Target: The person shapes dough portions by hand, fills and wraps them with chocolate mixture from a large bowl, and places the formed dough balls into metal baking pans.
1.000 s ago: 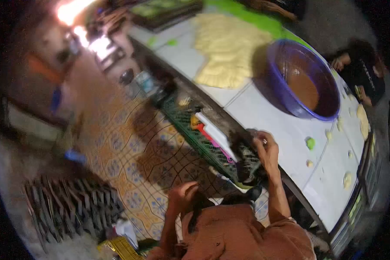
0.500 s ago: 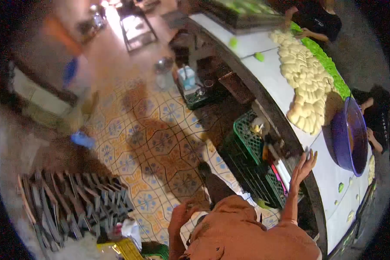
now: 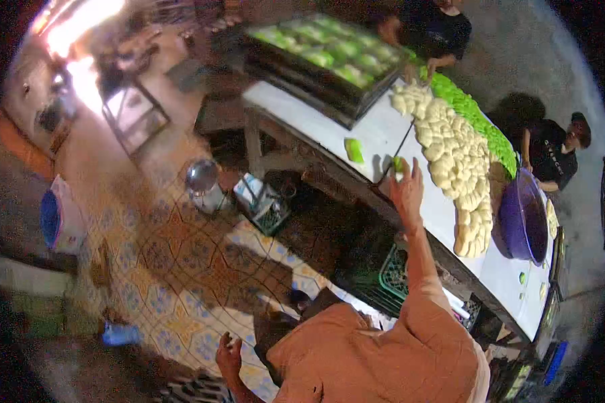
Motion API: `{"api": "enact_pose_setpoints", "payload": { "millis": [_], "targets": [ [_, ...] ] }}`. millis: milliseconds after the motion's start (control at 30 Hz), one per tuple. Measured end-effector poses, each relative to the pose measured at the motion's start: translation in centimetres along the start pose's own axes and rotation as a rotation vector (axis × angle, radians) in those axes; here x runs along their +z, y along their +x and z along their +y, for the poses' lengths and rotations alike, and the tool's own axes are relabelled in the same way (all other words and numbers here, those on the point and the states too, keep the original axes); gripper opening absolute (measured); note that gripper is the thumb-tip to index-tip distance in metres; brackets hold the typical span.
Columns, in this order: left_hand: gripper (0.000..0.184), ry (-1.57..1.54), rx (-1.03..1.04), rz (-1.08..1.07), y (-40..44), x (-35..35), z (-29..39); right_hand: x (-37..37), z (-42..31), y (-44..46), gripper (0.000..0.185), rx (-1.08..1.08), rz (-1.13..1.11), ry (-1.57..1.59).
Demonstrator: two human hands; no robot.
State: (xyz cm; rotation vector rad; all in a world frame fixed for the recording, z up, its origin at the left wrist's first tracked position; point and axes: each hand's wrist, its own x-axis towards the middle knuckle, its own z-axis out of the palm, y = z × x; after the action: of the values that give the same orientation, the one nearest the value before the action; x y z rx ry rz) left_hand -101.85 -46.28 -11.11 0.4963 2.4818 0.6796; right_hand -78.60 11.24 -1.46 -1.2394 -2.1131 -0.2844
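right hand [image 3: 407, 191] stretched over a small green piece [image 3: 398, 164] on the white table [image 3: 296, 115]

at the far end of the table stands a dark tray [image 3: 299, 87] filled with green and pale pieces in rows, blurred. toward the other end sits a purple basin [image 3: 511, 221], seen from the side, its inside too dark for the contents to be told. under the table is a green crate [image 3: 392, 272], mostly in shadow; further along, a smaller crate [image 3: 270, 221] on the floor holds a blue and white packet [image 3: 251, 189].

the right hand is fairly open, fingers parted and slightly bent, with the green piece at the fingertips near the table's edge; whether they touch it cannot be told. a second green piece [image 3: 354, 150] lies nearby, toward the tray. past the hand are massed pale dough pieces [image 3: 450, 164], bordered by a green band [image 3: 474, 111] of pieces. the left hand [image 3: 228, 354] hangs low over the floor, fingers curled; whether it has hold of anything cannot be told.

across the table, one black shirt [image 3: 554, 153] bears white lettering, too small to read surely.
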Motion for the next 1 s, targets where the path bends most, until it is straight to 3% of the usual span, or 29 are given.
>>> {"api": "enact_pose_setpoints", "payload": {
  "millis": [67, 133, 167, 233, 267, 333, 433, 467, 500, 567, 667, 767, 800, 867, 900, 1000],
  "targets": [
    [0.048, -0.225, -0.055, -0.034, 5.8, 1.6, -6.3, 1.5, 0.8, 1.7, 0.049, 0.105, -0.109, -0.155],
    [0.049, -0.051, -0.040, -0.050, 8.0, -0.8, -0.6, 1.8, 1.1, 3.5, 0.043, 0.255, -0.353, -0.086],
    [0.049, 0.021, 0.118, -0.140, 11.4, -1.1, -1.6, 1.8, 1.3, 3.7, 0.040, 0.345, -0.472, -0.044],
    [0.048, 0.142, 0.418, -0.293, 17.6, -0.6, -3.5, 3.3, 3.4, 2.7, 0.030, 0.311, -0.230, 0.048],
    [0.047, 0.147, 0.031, -0.504, 17.2, -5.3, 7.3, 3.3, 3.7, 2.5, 0.030, 0.341, -0.165, 0.100],
    [0.049, 0.251, 0.321, -0.484, 21.4, -6.9, 10.5, 3.0, 4.1, 1.0, 0.034, 0.349, 0.015, 0.181],
    [0.052, 0.257, 0.644, -0.423, 28.2, -5.5, 10.0, 1.6, 3.6, -1.0, 0.037, 0.526, 0.127, 0.227],
    [0.053, 0.240, 0.732, -0.398, 30.5, -5.1, 9.7, 0.3, 1.2, -0.1, 0.039, 0.583, 0.132, 0.296],
    [0.055, 0.263, 0.658, -0.456, 31.6, -6.3, 12.7, 0.3, 1.5, -0.9, 0.037, 0.634, 0.035, 0.188],
    [0.058, 0.307, 0.505, -0.586, 32.0, -8.2, 21.6, 0.0, 2.0, -1.7, 0.036, 0.362, -0.236, -0.104],
    [0.064, 0.375, 0.713, -0.515, 36.9, -3.4, 20.9, 2.3, 2.2, -2.4, 0.031, 0.316, -0.056, -0.339],
    [0.066, 0.304, 0.701, -0.721, 35.8, -2.8, 26.7, 2.7, 1.5, -2.2, 0.029, 0.456, -0.035, -0.289],
    [0.062, 0.162, 0.652, -0.782, 36.0, -1.2, 27.1, 2.3, 0.9, -1.5, 0.030, 0.523, -0.067, -0.216],
    [0.059, 0.154, 0.743, -0.842, 37.0, 0.9, 27.4, 2.3, 1.3, -0.6, 0.031, 0.679, -0.057, -0.102],
    [0.057, 0.154, 0.791, -0.876, 36.6, 0.8, 30.0, 2.2, 1.2, -0.2, 0.032, 0.764, -0.049, -0.046],
    [0.045, 0.223, 0.940, -0.847, 34.6, -0.4, 40.0, 0.6, 0.0, 0.5, 0.035, 0.973, 0.213, 0.534]
  ]
}}
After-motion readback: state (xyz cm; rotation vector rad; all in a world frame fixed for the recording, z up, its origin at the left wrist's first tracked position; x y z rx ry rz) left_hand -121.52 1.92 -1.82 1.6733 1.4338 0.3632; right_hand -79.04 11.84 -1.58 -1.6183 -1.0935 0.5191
